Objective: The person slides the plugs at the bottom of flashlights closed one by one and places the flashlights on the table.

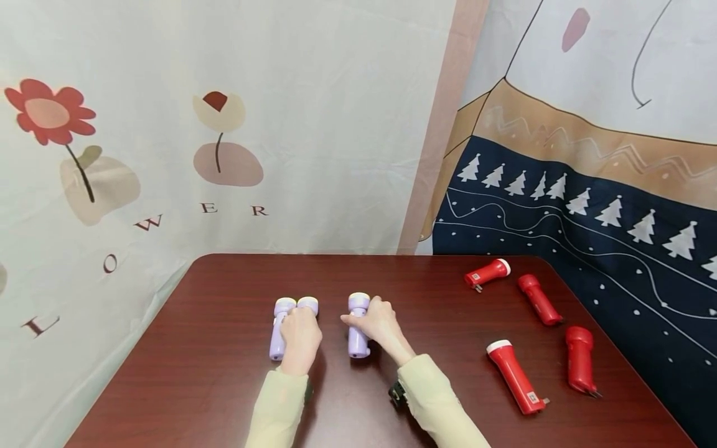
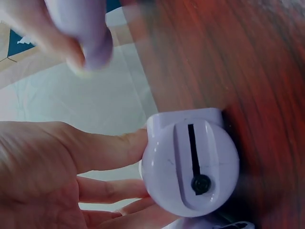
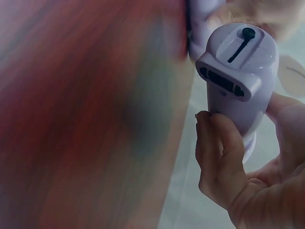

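Three lavender flashlights are near the middle of the table. My left hand [image 1: 301, 336] grips one flashlight [image 1: 308, 303], thumb on one side and fingers on the other. Its end with a black slot [image 2: 190, 162] faces the left wrist camera. Close along its left side lies a second lavender flashlight [image 1: 277, 339]. To the right, my right hand [image 1: 381, 323] holds the third flashlight [image 1: 358, 342] between thumb and fingers. In the right wrist view that flashlight [image 3: 243, 81] shows its slotted end and a dark recess; part of its head is hidden behind the fingers.
At the table's right side lie several red flashlights: one at the back [image 1: 487, 274], one beside it [image 1: 540, 300], one near the right edge [image 1: 580, 359] and one nearer me [image 1: 515, 378]. Some have plug prongs out. A printed curtain [image 1: 336, 124] hangs behind the brown table [image 1: 196, 373].
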`<action>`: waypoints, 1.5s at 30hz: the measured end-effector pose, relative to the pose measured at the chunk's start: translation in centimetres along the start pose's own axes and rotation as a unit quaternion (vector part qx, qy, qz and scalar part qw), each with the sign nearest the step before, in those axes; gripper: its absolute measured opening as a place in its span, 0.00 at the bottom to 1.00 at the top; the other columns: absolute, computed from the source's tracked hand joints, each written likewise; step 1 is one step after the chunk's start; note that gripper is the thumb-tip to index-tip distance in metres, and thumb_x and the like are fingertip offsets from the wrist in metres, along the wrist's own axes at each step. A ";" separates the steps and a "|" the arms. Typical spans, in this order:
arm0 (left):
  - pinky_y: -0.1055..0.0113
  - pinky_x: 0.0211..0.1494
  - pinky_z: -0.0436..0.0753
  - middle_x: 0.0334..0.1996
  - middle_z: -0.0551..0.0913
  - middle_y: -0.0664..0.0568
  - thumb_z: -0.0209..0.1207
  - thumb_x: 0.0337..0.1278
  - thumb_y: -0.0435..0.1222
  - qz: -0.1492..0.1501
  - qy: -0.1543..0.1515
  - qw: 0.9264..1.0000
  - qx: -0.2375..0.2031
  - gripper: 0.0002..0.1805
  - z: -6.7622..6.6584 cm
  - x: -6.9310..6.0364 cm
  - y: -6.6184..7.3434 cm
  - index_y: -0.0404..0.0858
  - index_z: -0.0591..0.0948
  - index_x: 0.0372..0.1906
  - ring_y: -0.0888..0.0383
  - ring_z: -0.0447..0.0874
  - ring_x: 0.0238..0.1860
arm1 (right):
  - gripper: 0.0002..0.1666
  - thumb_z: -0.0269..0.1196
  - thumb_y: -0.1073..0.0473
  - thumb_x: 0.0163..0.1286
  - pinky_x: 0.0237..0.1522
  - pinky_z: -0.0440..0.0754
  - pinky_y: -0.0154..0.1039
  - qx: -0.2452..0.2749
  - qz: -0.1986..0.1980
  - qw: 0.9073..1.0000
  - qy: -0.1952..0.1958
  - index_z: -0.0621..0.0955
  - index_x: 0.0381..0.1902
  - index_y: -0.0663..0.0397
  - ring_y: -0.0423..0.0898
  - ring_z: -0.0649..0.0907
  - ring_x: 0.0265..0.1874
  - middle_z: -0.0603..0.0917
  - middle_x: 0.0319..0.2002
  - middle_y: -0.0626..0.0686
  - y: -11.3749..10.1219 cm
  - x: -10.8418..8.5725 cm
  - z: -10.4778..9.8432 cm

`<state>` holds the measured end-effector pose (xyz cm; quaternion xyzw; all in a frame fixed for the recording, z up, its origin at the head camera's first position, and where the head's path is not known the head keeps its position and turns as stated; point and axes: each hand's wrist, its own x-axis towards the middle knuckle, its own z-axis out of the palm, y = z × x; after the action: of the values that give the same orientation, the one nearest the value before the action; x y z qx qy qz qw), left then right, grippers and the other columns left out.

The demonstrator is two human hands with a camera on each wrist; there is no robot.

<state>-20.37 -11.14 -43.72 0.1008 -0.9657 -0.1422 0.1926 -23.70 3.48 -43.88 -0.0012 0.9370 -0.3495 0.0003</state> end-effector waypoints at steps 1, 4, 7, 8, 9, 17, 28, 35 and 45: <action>0.50 0.30 0.78 0.26 0.81 0.31 0.59 0.40 0.25 0.000 -0.005 1.000 0.001 0.03 0.0 0.0 0.0 0.25 0.80 0.24 0.37 0.82 0.28 | 0.43 0.72 0.36 0.45 0.32 0.81 0.46 0.003 -0.004 1.000 -0.006 0.75 0.42 0.70 0.56 0.83 0.31 0.80 0.32 0.61 -0.4 0.1 0.4; 0.50 0.31 0.79 0.27 0.81 0.30 0.60 0.41 0.26 0.001 -0.010 1.000 0.005 0.04 0.0 0.1 0.0 0.25 0.80 0.25 0.37 0.82 0.29 | 0.43 0.73 0.38 0.45 0.32 0.80 0.46 0.003 -0.020 1.000 -0.019 0.74 0.42 0.70 0.56 0.83 0.31 0.80 0.32 0.61 -1.5 0.5 1.6; 0.51 0.29 0.79 0.25 0.81 0.31 0.62 0.40 0.27 0.003 -0.006 1.000 0.009 0.05 0.0 0.1 -0.2 0.26 0.80 0.24 0.38 0.82 0.28 | 0.42 0.73 0.39 0.45 0.31 0.80 0.44 -0.006 -0.030 0.999 -0.027 0.74 0.42 0.70 0.56 0.83 0.31 0.79 0.31 0.59 -2.2 0.9 2.7; 0.51 0.28 0.79 0.25 0.81 0.31 0.63 0.39 0.27 0.004 -0.002 1.000 0.008 0.05 0.0 0.1 -0.2 0.26 0.80 0.23 0.38 0.82 0.27 | 0.41 0.73 0.40 0.45 0.31 0.80 0.44 -0.010 -0.032 0.999 -0.027 0.74 0.41 0.69 0.56 0.83 0.30 0.79 0.31 0.59 -2.3 1.0 3.0; 0.51 0.27 0.79 0.24 0.81 0.31 0.64 0.38 0.27 0.005 0.001 1.000 0.007 0.06 0.0 0.1 -0.3 0.27 0.79 0.22 0.38 0.82 0.27 | 0.41 0.74 0.40 0.44 0.31 0.80 0.44 -0.014 -0.033 0.999 -0.027 0.74 0.41 0.69 0.56 0.83 0.30 0.79 0.31 0.58 -2.5 1.1 3.3; 0.50 0.28 0.78 0.23 0.81 0.31 0.63 0.38 0.27 0.008 0.009 1.000 -0.011 0.05 -0.2 0.2 -0.2 0.27 0.79 0.21 0.38 0.82 0.27 | 0.41 0.74 0.39 0.44 0.31 0.80 0.45 -0.042 -0.022 0.999 -0.025 0.75 0.40 0.69 0.57 0.84 0.32 0.81 0.32 0.60 -3.3 1.5 4.5; 0.50 0.26 0.78 0.21 0.80 0.32 0.63 0.38 0.27 0.015 0.030 0.999 -0.011 0.06 -0.1 0.0 -0.1 0.27 0.78 0.19 0.38 0.81 0.24 | 0.38 0.70 0.39 0.51 0.32 0.81 0.46 -0.048 -0.028 0.998 -0.023 0.75 0.41 0.70 0.58 0.84 0.32 0.81 0.32 0.62 -3.5 1.5 4.9; 0.51 0.25 0.78 0.21 0.80 0.32 0.65 0.40 0.30 0.019 0.036 0.999 -0.005 0.09 -0.1 0.0 -0.1 0.27 0.78 0.20 0.39 0.81 0.24 | 0.32 0.65 0.40 0.58 0.29 0.80 0.46 -0.053 -0.044 0.997 -0.030 0.78 0.36 0.68 0.57 0.84 0.30 0.81 0.30 0.62 -3.2 1.3 4.4; 0.50 0.27 0.79 0.23 0.81 0.32 0.60 0.40 0.26 0.011 0.009 1.000 -0.011 0.04 0.0 0.3 -0.2 0.27 0.78 0.21 0.38 0.82 0.26 | 0.32 0.60 0.35 0.60 0.27 0.78 0.47 -0.120 -0.064 0.990 -0.044 0.79 0.31 0.62 0.56 0.84 0.29 0.84 0.30 0.62 -2.4 0.6 3.4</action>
<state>-20.59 -11.38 -43.69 0.0890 -0.9633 -0.1501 0.2039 -24.30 -0.60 -44.85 -0.0763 0.9692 -0.2332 0.0196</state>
